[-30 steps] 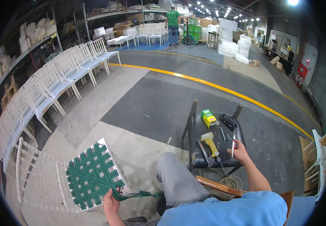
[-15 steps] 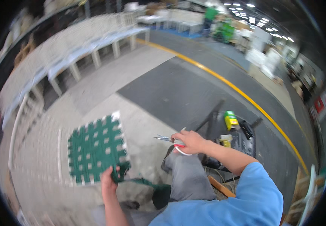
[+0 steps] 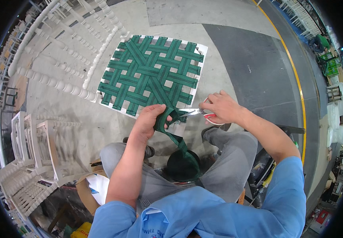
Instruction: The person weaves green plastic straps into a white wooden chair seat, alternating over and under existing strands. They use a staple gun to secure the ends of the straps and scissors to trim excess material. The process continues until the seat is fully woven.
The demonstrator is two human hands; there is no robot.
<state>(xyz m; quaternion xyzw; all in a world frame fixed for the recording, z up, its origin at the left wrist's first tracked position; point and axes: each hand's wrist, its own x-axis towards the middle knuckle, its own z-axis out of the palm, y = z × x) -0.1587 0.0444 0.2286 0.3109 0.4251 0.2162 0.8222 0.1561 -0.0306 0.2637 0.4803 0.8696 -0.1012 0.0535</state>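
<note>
A white square seat frame [image 3: 201,53] woven with green webbing [image 3: 151,75] lies on the concrete floor before my knees. My left hand [image 3: 149,121] grips the loose green strap [image 3: 175,131] that runs from the frame's near edge down to a dark roll [image 3: 183,164] between my legs. My right hand [image 3: 221,107] holds red-handled scissors [image 3: 197,112], blades pointing left and touching the strap just beside my left fingers.
A white chair with turned spindles [image 3: 60,55] lies on the floor to the left of the frame. More white chair frames [image 3: 28,146] stand at lower left. A dark cart [image 3: 266,170] sits by my right leg. A yellow floor line [image 3: 298,79] curves on the right.
My view has swung down onto the seat frame. My right hand came from the cart with the scissors and brought them to the strap. My left hand kept hold of the strap.
</note>
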